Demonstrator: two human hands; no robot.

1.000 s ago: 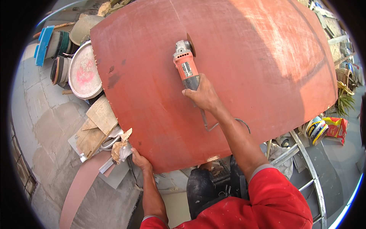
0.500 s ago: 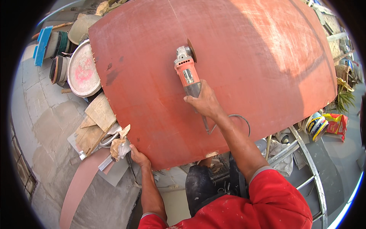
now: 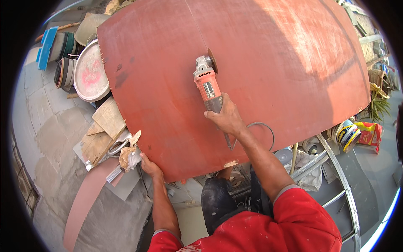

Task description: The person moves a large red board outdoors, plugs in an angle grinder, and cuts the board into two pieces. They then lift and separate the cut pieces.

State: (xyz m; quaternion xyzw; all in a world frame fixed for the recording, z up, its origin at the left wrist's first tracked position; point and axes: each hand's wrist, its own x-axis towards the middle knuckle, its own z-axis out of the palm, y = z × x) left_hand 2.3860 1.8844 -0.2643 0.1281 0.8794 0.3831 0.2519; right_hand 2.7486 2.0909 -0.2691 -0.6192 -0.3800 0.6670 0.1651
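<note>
Around the middle of a big red board, we're seeing an angle grinder, red body, dark rear end, head pointing away from the person. Its thin disc is standing nearly edge-on at the near end of a pale line that's running toward the top of the view; we're not able to tell if it's biting into the surface. Right hand is wrapping closed round the grinder's rear end. Cord is looping over the board, passing beneath the right forearm. Left hand is sitting at the board's near left corner, fingers partly bent at the edge; we're not able to tell how firmly it's holding, if at all. Just left, crumpled paper is lying near wood offcuts. Farther up that side, we're noting a round white lid, pink-smeared. Lower left, a pinkish curved strip is lying. Off right: metal frame, small bucket, red-and-yellow bag. Nearest us, a red shirt is filling the bottom.
</note>
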